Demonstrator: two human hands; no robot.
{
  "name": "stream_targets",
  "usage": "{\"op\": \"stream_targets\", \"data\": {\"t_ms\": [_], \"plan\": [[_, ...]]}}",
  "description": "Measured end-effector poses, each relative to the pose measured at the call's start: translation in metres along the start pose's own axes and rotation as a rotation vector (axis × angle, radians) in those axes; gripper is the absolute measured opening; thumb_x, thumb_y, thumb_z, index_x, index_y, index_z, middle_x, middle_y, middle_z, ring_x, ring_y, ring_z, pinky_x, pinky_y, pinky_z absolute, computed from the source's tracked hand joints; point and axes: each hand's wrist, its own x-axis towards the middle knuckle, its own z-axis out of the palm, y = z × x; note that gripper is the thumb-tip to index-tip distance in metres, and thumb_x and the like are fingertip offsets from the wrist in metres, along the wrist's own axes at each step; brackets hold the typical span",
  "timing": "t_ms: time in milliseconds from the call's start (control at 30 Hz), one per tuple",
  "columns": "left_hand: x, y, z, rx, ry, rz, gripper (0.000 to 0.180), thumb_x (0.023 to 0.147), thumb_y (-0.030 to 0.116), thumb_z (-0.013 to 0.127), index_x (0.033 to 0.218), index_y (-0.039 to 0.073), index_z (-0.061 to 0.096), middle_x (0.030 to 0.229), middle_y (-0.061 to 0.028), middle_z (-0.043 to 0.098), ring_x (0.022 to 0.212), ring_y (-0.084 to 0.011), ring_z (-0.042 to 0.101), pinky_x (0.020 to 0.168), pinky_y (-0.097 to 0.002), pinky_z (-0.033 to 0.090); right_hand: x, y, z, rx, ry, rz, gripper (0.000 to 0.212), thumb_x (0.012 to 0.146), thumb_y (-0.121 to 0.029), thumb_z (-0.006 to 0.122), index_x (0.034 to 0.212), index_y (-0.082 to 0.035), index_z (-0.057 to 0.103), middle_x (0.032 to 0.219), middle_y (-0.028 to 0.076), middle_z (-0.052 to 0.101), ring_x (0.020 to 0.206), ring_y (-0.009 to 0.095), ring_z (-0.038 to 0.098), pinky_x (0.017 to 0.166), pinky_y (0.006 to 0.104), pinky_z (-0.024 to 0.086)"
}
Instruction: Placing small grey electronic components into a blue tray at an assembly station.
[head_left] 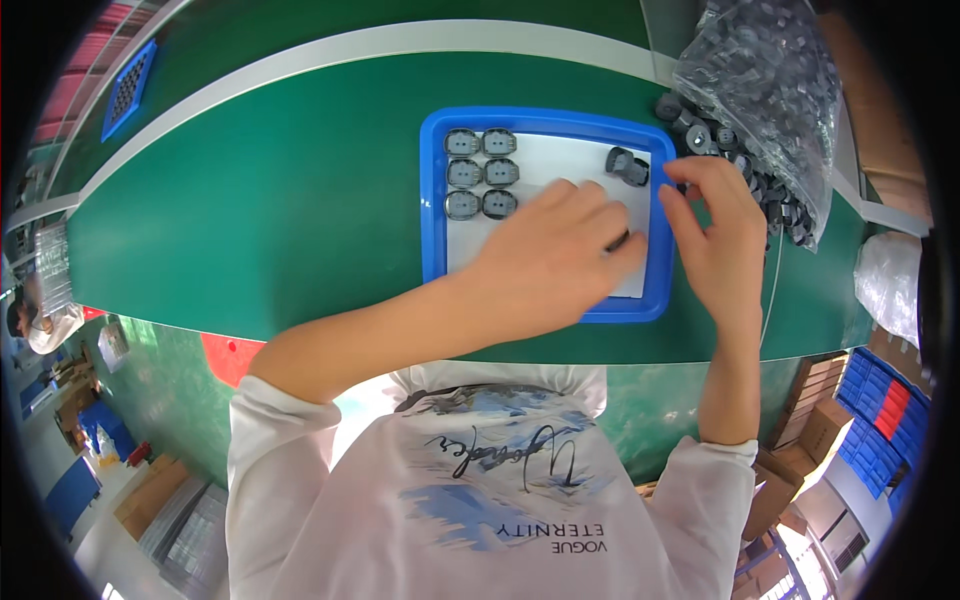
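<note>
A blue tray [433, 200] with a white liner lies on the green table. Several small grey oval parts [481, 173] sit in two neat columns at its upper left, and one dark part [627, 165] lies loose at its upper right. My left hand [553, 258] rests palm down over the tray's right half, with a small dark part [617, 240] at its fingertips. My right hand [712, 228] hovers at the tray's right rim, fingers curled, pinching a small dark piece [680, 187].
A clear plastic bag [770, 80] full of dark parts lies at the right, with loose parts [700, 130] spilled beside the tray. A second blue tray [128, 90] sits far left. Boxes and blue crates stand below the table edge.
</note>
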Motion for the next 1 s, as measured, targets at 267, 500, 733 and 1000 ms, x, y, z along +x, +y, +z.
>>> {"op": "stream_targets", "data": {"t_ms": [267,500,733,1000], "plan": [[-0.016,-0.007,-0.010,-0.077,-0.205,0.064,0.018,0.071,0.004,0.068,0.087,0.006,0.061,0.097,-0.0079,0.054,0.087,-0.0258,0.054,0.074,-0.0374,0.045,0.014,-0.003,0.041,-0.158,-0.058,-0.156,0.029,0.079,-0.005,0.075,0.107,-0.002,0.069,0.098,0.011,0.065,0.094,0.033,0.058,0.083,0.0422,0.050],[-0.061,-0.011,-0.045,-0.015,-0.196,-0.107,0.034,0.069,0.002,0.070,0.102,0.007,0.069,0.100,-0.0076,0.062,0.091,-0.0265,0.060,0.078,-0.0388,0.049,-0.002,-0.022,0.029,0.016,-0.292,-0.394,0.031,0.077,0.002,0.066,0.108,-0.003,0.070,0.094,0.009,0.063,0.095,0.031,0.056,0.086,0.0421,0.047],[-0.076,-0.019,-0.059,0.050,0.011,-0.151,0.035,0.067,0.001,0.076,0.100,0.006,0.070,0.100,-0.0072,0.062,0.098,-0.0300,0.058,0.083,-0.0415,0.049,-0.002,-0.038,0.024,0.064,-0.533,-0.357,0.020,0.077,0.003,0.065,0.095,-0.004,0.068,0.093,0.008,0.061,0.093,0.029,0.056,0.084,0.0397,0.046],[-0.081,-0.014,-0.050,0.205,0.069,-0.253,0.023,0.067,0.005,0.082,0.088,0.006,0.072,0.106,-0.0075,0.061,0.105,-0.0331,0.053,0.089,-0.0440,0.044,-0.012,-0.053,0.066,0.124,-0.396,-0.490,0.021,0.076,-0.005,0.073,0.095,-0.006,0.065,0.094,0.007,0.061,0.093,0.027,0.056,0.082,0.0397,0.046]]}}
